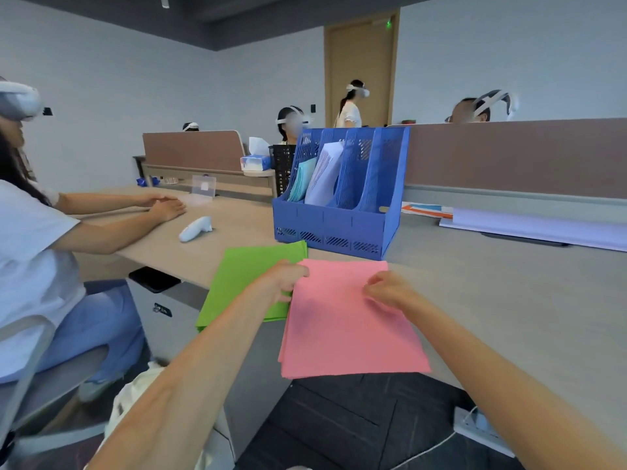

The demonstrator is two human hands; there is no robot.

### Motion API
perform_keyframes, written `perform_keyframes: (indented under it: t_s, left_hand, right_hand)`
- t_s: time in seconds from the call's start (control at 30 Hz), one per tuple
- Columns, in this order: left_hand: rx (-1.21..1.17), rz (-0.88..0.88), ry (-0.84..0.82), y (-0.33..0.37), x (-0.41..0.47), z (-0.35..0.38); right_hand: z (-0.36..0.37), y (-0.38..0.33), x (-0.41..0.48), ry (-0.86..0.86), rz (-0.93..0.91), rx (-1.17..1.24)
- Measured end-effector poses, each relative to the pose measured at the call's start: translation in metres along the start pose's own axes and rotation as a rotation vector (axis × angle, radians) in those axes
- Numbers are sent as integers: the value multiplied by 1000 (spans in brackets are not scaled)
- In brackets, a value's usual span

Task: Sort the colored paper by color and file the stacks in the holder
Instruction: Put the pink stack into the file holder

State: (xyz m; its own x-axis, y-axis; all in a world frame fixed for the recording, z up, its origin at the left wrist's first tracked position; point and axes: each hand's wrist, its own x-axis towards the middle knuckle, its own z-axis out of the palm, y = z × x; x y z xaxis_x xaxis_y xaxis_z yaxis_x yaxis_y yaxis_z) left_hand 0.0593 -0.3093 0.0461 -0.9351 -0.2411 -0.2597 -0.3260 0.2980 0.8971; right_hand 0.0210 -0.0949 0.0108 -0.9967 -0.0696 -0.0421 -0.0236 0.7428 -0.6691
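Left grip pinched the edge of the pink stack, above the green stack; right grip curled atop, hold unclear.

A white handheld controller is lying on the bench at centre left, where a seated person in a headset is resting both hands. Behind, a tissue box is sitting beside a black mesh bin.
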Motion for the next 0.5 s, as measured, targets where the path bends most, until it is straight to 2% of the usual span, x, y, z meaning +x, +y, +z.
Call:
perform_keyframes:
  t_s: [0.1, 0.27, 0.4, 0.5]
  left_hand:
    - [-109, -45, -13, -2, 1, -6]
    - [-273, -90, -65, -7, 4, -11]
    - [-301, -47, -157, -2, 6, -4]
    - [-178, 31, -177, 0, 6, 7]
  right_hand:
    - [7, 2, -3, -36, -29, -143]
    - [2, -2, -6, -19, -41, -194]
    - [1, -6, -4, -33, -35, -245]
    - [2, -6, -3, -24, -40, -259]
